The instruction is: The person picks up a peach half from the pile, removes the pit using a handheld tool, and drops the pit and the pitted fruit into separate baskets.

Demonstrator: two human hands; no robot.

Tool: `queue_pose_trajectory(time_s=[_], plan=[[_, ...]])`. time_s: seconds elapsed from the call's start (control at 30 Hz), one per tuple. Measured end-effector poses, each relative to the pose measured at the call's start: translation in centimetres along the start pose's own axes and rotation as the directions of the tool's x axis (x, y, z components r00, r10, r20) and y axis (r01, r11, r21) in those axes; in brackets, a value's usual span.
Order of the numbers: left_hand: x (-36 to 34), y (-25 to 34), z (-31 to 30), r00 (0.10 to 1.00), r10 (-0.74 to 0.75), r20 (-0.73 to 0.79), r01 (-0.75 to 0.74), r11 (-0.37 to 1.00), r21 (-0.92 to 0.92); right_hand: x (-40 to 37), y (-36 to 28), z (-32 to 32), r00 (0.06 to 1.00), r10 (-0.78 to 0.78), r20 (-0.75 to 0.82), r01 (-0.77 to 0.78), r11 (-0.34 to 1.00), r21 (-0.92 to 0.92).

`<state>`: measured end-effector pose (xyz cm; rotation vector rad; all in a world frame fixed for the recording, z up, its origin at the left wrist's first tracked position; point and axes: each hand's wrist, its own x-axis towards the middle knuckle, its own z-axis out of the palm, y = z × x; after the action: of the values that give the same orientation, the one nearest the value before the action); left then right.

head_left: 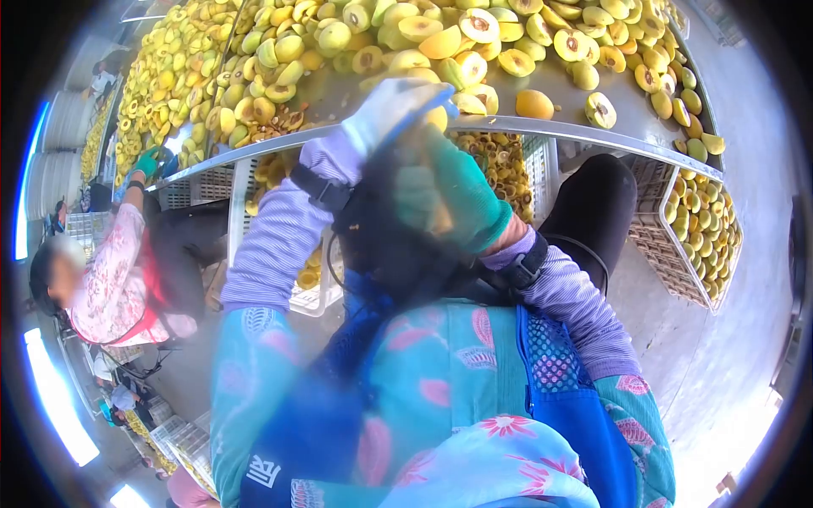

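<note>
Over the near rim of the metal table is my left hand (385, 112), in a white glove with blue fingers. Its fingers are curled on a piece of yellow fruit (437, 118), blurred by motion. Just below and to the right, my right hand (470, 193) wears a green glove. Motion smears its fingers, so their grip and anything in them cannot be made out. Halved yellow stone fruit (479, 25), some showing brown pit hollows, is heaped on the table beyond both hands. A single yellow fruit (534, 105) lies near the rim, right of my left hand.
The metal table (584, 131) has a raised front rim. Below it stand a crate (241, 190) at left, cut fruit (495, 165) in the middle, and a crate of fruit (677, 229) at right. A co-worker (114, 279) sits at left, with a green-gloved hand (146, 161) at the table.
</note>
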<state>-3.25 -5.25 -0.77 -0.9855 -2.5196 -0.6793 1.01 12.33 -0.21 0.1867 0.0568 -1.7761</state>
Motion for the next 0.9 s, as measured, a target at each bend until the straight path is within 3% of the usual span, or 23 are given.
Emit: queue_pose_trajectory(time_s=[0.07, 0.1, 0.13, 0.2, 0.27, 0.3, 0.33, 0.37, 0.4, 0.43, 0.47, 0.5, 0.57, 0.63, 0.7, 0.73, 0.8, 0.87, 0.9], plan=[[0.8, 0.6, 0.1, 0.986, -0.142, 0.084, 0.138, 0.989, 0.052, 0.1, -0.3, 0.1, 1.0, 0.011, 0.025, -0.013, 0.998, 0.063], [0.5, 0.7, 1.1, 0.958, -0.283, 0.033, 0.285, 0.945, -0.161, 0.1, -0.4, 0.3, 0.999, 0.015, 0.037, -0.019, 0.995, 0.096], [0.5, 0.9, 1.5, 0.898, -0.432, 0.076, 0.419, 0.792, -0.445, -0.1, -0.4, 0.6, 1.0, -0.001, 0.019, 0.0, 0.997, 0.076], [0.5, 1.7, 1.8, 0.731, -0.62, 0.286, 0.515, 0.226, -0.827, -0.7, -0.2, 1.5, 0.999, -0.034, -0.015, 0.035, 0.999, 0.035], [0.4, 2.7, 1.9, 0.832, -0.552, 0.043, 0.423, 0.585, -0.692, -1.3, -0.5, 0.0, 0.98, 0.062, 0.19, -0.072, 0.996, 0.046], [0.4, 3.2, 2.3, 0.894, -0.41, -0.183, 0.264, 0.809, -0.525, -1.5, -0.8, -0.4, 0.95, 0.114, 0.292, -0.132, 0.99, 0.04], [0.3, 3.6, 2.4, 0.911, -0.206, -0.357, 0.105, 0.954, -0.283, -1.8, -0.8, -0.7, 0.96, 0.131, 0.248, -0.138, 0.99, 0.013], [0.2, 4.3, 2.3, 0.822, -0.455, -0.343, 0.204, 0.797, -0.569, -1.9, -0.7, -0.5, 0.967, 0.146, 0.211, -0.145, 0.989, -0.018], [0.0, 5.2, 2.4, 0.704, -0.666, -0.248, 0.241, 0.551, -0.799, -2.0, -0.7, -0.4, 0.972, 0.153, 0.179, -0.147, 0.988, -0.049], [-0.5, 6.2, 2.8, 0.567, -0.82, -0.074, 0.216, 0.235, -0.948, -2.4, -0.7, -0.3, 0.978, 0.162, 0.129, -0.149, 0.983, -0.103], [-1.1, 6.9, 3.5, 0.424, -0.892, 0.156, 0.121, -0.114, -0.986, -2.8, -0.6, -0.5, 0.978, 0.184, 0.103, -0.167, 0.974, -0.152], [-1.8, 7.5, 3.9, 0.462, -0.884, 0.074, 0.125, -0.017, -0.992, -3.2, -0.5, -0.9, 0.976, 0.207, 0.069, -0.19, 0.961, -0.202], [-1.7, 8.1, 3.2, 0.633, -0.74, -0.228, 0.277, 0.491, -0.826, -3.7, -0.3, -1.3, 0.962, 0.267, 0.061, -0.246, 0.941, -0.232], [-2.0, 8.1, 1.2, 0.759, -0.649, -0.051, 0.483, 0.613, -0.625, -3.9, -0.2, -2.4, 0.946, 0.314, -0.081, -0.324, 0.915, -0.24], [-3.1, 7.0, 2.1, 0.801, -0.595, 0.063, 0.48, 0.576, -0.662, -4.0, -0.4, -3.5, 0.935, 0.313, -0.17, -0.351, 0.887, -0.299], [-3.4, 6.5, 2.6, 0.821, -0.56, 0.113, 0.476, 0.56, -0.678, -3.8, -0.5, -3.4, 0.944, 0.313, -0.099, -0.329, 0.908, -0.258], [-3.3, 7.3, 3.0, 0.61, -0.756, 0.236, 0.393, 0.03, -0.919, -3.4, 0.2, -3.0, 0.956, 0.29, 0.047, -0.281, 0.948, -0.151], [-3.5, 7.2, 4.2, 0.509, -0.806, 0.302, 0.007, -0.347, -0.938, -2.3, 0.7, -2.9, 0.935, 0.287, 0.211, -0.281, 0.958, -0.057], [-4.5, 7.6, 5.0, 0.547, -0.836, 0.045, 0.097, 0.01, -0.995, -2.0, 0.9, -3.1, 0.914, 0.294, 0.282, -0.297, 0.954, -0.033]])
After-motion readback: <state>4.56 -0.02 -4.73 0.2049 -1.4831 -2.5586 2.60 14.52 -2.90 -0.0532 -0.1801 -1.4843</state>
